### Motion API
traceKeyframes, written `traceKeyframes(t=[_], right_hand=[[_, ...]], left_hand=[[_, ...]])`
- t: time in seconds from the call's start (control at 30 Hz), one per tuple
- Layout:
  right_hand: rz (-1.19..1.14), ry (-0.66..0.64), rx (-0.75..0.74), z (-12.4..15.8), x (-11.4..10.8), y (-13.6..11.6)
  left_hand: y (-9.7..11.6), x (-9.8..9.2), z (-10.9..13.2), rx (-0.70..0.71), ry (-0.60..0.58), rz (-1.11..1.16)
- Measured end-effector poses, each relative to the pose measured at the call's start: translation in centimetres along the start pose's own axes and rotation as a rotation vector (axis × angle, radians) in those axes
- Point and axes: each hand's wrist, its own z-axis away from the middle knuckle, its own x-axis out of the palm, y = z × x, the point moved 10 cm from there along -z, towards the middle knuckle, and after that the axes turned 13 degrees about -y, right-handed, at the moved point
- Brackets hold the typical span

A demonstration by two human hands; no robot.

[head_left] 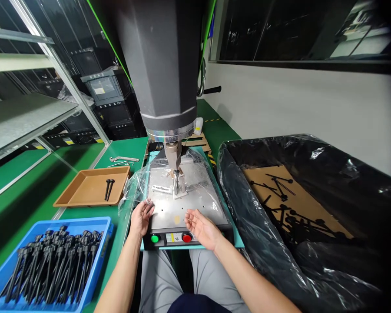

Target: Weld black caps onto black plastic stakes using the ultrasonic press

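My left hand (142,218) is at the left front edge of the metal machine base (169,219), fingers loosely bent and apart, with nothing visible in it. Clear plastic film (135,187) lies close to its fingertips. My right hand (202,228) hovers over the front right of the base, palm turned inward and fingers loosely open, holding nothing. It is just beside the red button (187,237); a green button (154,238) sits nearer my left hand. Behind both hands, a small metal fixture (179,184) stands under the press head (173,154).
On the left, a blue bin (106,230) holds many black rod-like parts (52,265). An orange-brown tray (87,187) carries two such parts, with wrenches (125,159) behind it. A black-lined box (247,217) on the right contains scattered black parts on cardboard (270,174).
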Motion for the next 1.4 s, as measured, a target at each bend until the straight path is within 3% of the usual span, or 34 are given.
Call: traceKeyframes(t=[0.1, 0.2, 0.3, 0.37, 0.5, 0.67, 0.87, 1.23, 1.4], right_hand=[[0.073, -0.006, 0.027, 3.3, -0.5, 1.9], [0.303, 0.068, -0.019, 6.2, -3.0, 1.9], [0.634, 0.269, -0.154, 8.7, -7.2, -0.3], [0.827, 0.438, -0.242, 10.4, -10.0, -2.0], [1.127, 0.687, -0.337, 12.6, -13.2, -4.7], [1.385, 0.770, -0.362, 12.1, -13.0, -6.6], [1.494, 0.779, -0.350, 11.6, -12.9, -6.9], [1.492, 0.857, -0.242, 11.5, -13.8, -7.1], [1.455, 0.734, -0.249, 11.3, -13.9, -7.1]], left_hand=[[-0.8, -1.6, 2.4, -0.029, 0.047, -0.010], [-1.3, -4.8, 5.1, 0.014, 0.179, -0.111], [-1.0, -8.1, 8.2, 0.132, 0.337, -0.345], [-0.8, -9.0, 9.6, 0.184, 0.361, -0.552], [-2.5, -8.7, 10.2, 0.130, 0.257, -0.804], [-4.3, -8.8, 8.9, 0.056, 0.184, -0.759], [-4.4, -8.3, 8.2, 0.043, 0.086, -0.739], [-3.7, -8.0, 7.8, 0.001, 0.121, -0.842], [-3.1, -6.8, 8.0, 0.015, 0.028, -0.775]])
